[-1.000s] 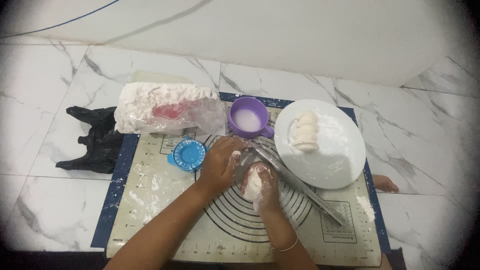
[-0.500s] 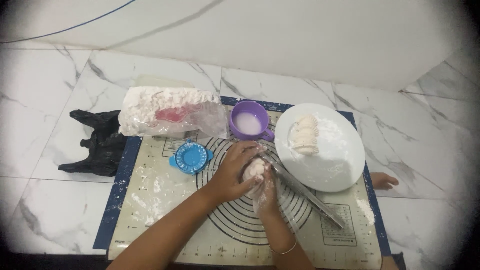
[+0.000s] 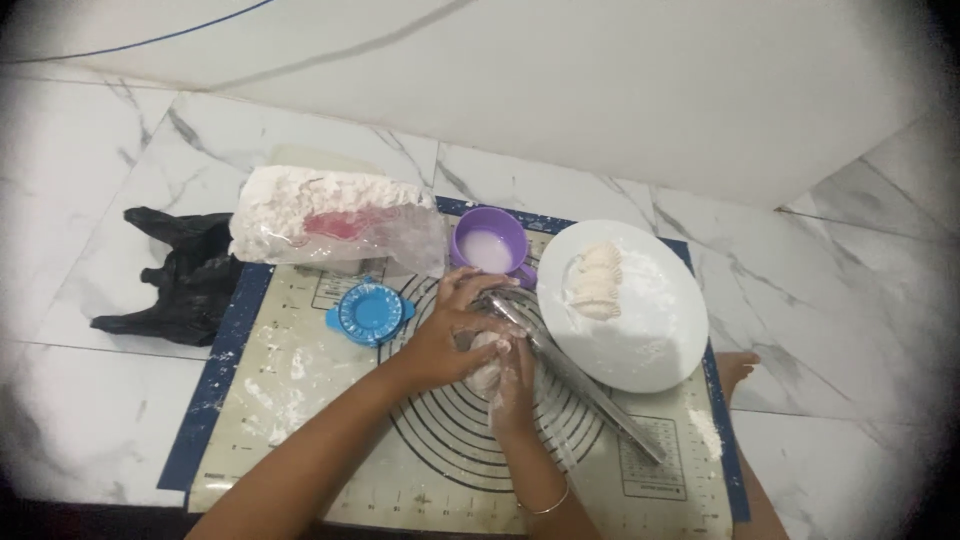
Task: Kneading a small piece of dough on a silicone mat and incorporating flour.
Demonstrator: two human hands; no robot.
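Observation:
Both my hands meet over the middle of a beige baking mat (image 3: 300, 420) with printed circles. My left hand (image 3: 452, 330) curls over a lump of white dough (image 3: 487, 358), and my floured right hand (image 3: 516, 375) cups the same lump from below. A long metal rolling pin (image 3: 590, 385) lies on the mat just right of my hands. A white plate (image 3: 650, 330) to the right carries folded dumplings (image 3: 597, 280) on flour.
A purple cup (image 3: 488, 243) of white liquid stands just beyond my hands. A blue round dumpling press (image 3: 369, 312) lies to the left, a clear bag of flour (image 3: 320, 220) behind it. A black plastic bag (image 3: 185, 275) sits on the marble floor. My bare foot (image 3: 737, 365) shows by the plate.
My hands have closed tighter around the dough and shifted slightly toward the cup. The left hand now covers most of the lump.

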